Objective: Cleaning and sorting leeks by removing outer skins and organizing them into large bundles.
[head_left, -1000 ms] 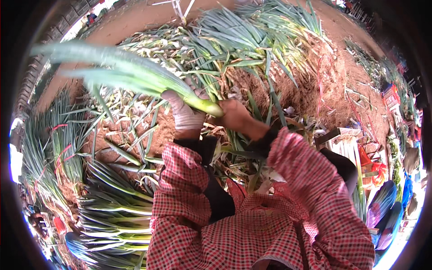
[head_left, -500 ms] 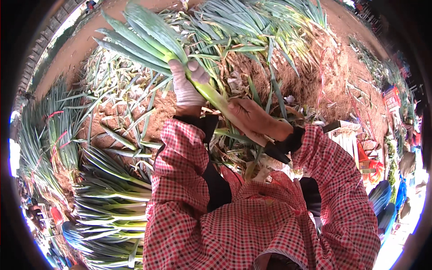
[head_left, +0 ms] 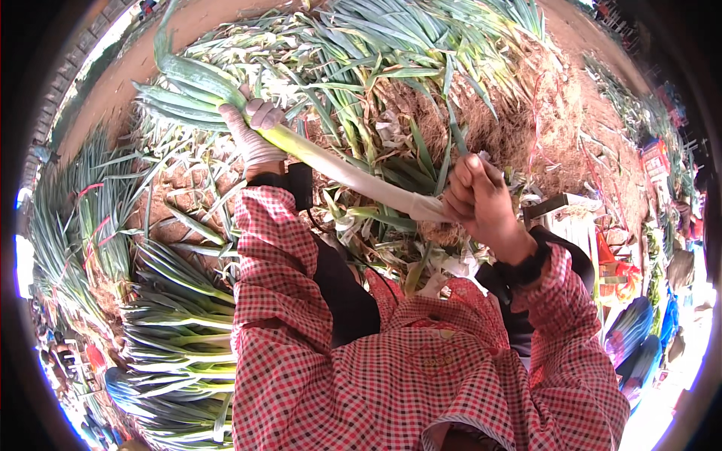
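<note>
A large green onion [head_left: 338,169] slants across in front of me, green leaves at the upper left and white shank running down to the right. My left hand [head_left: 254,135], in a pale glove, is closed round it where the leaves meet the shank. At the white end is my bare right hand [head_left: 481,199], its fingers curled tight. A pale, loose-looking outer layer [head_left: 430,208] runs into those fingers. The root tip lies partly behind or below the right hand, so I cannot make it out fully.
Untrimmed green onions [head_left: 421,45] with matted roots [head_left: 481,113] are heaped at the far side. Tied bundles [head_left: 98,210] stand at the left; a row of green onions [head_left: 180,338] lies nearer. Leaf scraps [head_left: 218,180] litter the soil. A wooden stand [head_left: 568,214] is at my right.
My left hand has moved left and slightly down with the green onion, whose white shank now shows at length. The right hand has slid to the shank's lower end, turned up and curled its fingers.
</note>
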Demonstrator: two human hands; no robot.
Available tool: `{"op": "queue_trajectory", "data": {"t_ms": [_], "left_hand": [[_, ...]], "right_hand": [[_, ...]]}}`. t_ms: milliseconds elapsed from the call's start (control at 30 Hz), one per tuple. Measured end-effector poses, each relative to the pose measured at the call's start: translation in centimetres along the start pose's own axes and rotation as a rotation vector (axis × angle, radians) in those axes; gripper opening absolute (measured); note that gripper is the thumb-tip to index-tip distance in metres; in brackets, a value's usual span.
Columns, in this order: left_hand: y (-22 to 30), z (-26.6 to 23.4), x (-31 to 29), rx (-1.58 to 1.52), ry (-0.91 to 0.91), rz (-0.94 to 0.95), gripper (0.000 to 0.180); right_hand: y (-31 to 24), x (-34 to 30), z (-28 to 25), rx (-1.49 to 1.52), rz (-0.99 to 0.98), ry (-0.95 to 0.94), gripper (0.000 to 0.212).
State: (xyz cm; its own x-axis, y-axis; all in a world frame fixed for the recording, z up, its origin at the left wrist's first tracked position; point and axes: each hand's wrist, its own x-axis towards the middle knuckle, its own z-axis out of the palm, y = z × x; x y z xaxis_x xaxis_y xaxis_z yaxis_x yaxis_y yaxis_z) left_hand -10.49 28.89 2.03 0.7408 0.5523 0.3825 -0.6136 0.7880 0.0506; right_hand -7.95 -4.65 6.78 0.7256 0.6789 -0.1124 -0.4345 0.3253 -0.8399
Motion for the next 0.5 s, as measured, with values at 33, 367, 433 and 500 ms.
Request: {"op": "queue_trajectory", "data": {"t_ms": [33,367,433,500], "left_hand": [[0.2,-0.1,0.0,-0.014,-0.018,-0.027,0.052],[6.0,-1.9,0.1,0.110,-0.085,-0.108,0.054],[5.1,-1.5,0.1,0.318,0.080,0.106,0.055],[4.5,-1.2,0.1,0.384,0.172,0.191,0.054]], "right_hand": [[-0.2,-1.2,-0.4,-0.008,0.018,0.008,0.033],[-1.7,-12.4,-7.3,-0.234,0.318,0.187,0.026],[-0.8,-14.3,-11.5,-0.828,0.226,0.180,0.022],[0.9,-13.4,-12.1,-1.525,0.255,0.094,0.024]]}}
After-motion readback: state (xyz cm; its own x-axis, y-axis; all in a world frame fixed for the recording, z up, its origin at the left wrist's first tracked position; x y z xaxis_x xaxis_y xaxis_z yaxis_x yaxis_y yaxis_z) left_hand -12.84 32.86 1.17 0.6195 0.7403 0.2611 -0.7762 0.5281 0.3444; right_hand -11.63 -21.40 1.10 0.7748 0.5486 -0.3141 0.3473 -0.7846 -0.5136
